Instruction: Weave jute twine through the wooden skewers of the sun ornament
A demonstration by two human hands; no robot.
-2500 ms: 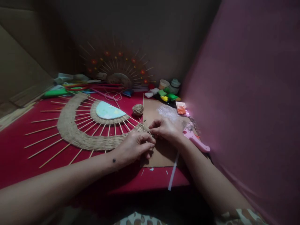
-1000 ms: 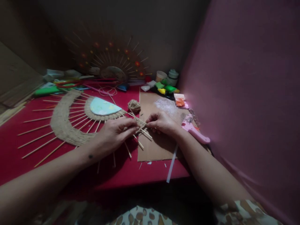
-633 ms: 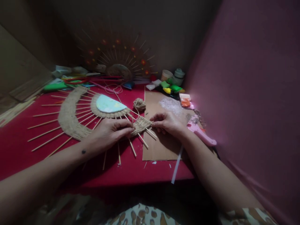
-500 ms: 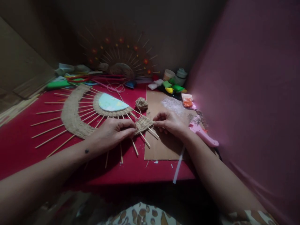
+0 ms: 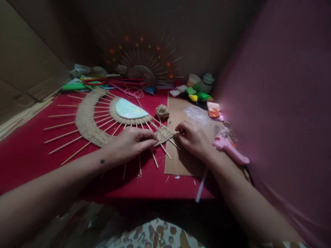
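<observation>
A half-round sunburst piece [image 5: 89, 122] of wooden skewers woven with jute lies on the red table [image 5: 23, 155]. Its middle holds a pale blue half disc [image 5: 128, 110]. My left hand [image 5: 129, 144] presses fingertips on the woven band's right end [image 5: 165, 132], fingers together. At that same end my right hand [image 5: 193, 137] pinches something small, probably the jute twine. A small ball of jute [image 5: 162, 111] sits just behind the woven end.
A brown cardboard sheet [image 5: 186, 162] lies under my right hand. A pink glue gun [image 5: 230, 150] rests to its right. Coloured clay packets [image 5: 198, 95], cups [image 5: 193, 80] and a finished sunburst [image 5: 141, 65] stand at the back. A maroon wall [image 5: 279, 103] rises on the right.
My left hand slid leftwards off the woven end, so several skewer tips now show beside it. My right hand stayed pinching at the band's end. The view drifted.
</observation>
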